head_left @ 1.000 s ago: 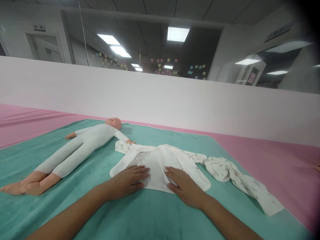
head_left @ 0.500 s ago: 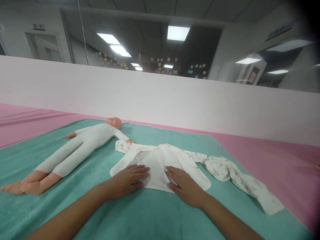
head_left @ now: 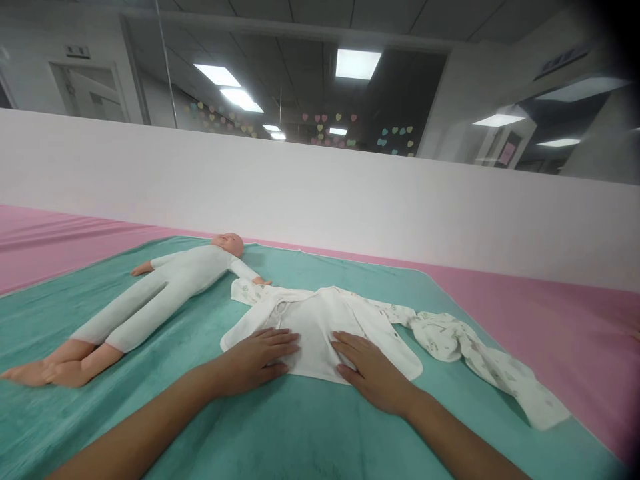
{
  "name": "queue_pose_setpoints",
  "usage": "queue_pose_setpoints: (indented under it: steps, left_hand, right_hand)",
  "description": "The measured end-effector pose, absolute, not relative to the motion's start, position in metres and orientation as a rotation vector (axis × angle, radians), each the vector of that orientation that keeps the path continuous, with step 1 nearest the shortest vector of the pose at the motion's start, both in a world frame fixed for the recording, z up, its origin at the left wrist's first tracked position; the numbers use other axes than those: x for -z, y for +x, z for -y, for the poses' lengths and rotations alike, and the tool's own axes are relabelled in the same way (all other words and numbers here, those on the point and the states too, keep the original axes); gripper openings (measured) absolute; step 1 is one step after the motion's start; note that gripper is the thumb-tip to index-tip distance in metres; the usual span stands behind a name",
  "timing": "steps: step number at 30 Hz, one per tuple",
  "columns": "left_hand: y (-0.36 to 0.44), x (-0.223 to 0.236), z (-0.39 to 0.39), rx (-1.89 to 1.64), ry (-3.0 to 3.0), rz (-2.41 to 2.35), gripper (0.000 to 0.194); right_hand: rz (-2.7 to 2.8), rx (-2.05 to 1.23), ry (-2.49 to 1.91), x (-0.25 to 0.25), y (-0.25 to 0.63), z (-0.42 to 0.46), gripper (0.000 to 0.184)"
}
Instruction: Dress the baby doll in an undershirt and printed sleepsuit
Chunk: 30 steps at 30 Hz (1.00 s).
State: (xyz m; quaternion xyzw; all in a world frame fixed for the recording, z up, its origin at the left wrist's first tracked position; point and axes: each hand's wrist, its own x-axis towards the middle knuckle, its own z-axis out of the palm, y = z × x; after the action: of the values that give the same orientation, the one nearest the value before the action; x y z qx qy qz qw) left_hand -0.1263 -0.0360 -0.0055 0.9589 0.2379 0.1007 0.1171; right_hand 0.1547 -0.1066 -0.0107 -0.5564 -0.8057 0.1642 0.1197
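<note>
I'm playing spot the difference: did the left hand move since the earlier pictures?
No. Measured against the white baby top, which lies still, the left hand sits in the same spot, flat on the cloth.

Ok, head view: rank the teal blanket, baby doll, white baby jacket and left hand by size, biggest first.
Teal blanket
Baby doll and white baby jacket, which look alike
Left hand, though nearness to the camera leaves that unsure

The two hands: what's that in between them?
A white baby garment lies between the left hand and the right hand, on the teal blanket, in the head view.
</note>
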Motion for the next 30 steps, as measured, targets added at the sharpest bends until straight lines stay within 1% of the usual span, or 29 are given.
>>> queue_pose_setpoints:
  steps: [17, 30]
  left_hand:
    - [-0.1268, 0.0033, 0.0373, -0.335, 2.778, -0.688, 0.043]
    - [-0.1279, 0.0073, 0.0353, -0.267, 2.821, -0.713, 0.043]
  right_hand:
    - [2.347, -0.461, -1.622, 0.0108, 0.1547, 0.1072, 0.055]
    - [2.346, -0.459, -1.627, 0.0128, 0.1555, 0.1065, 0.055]
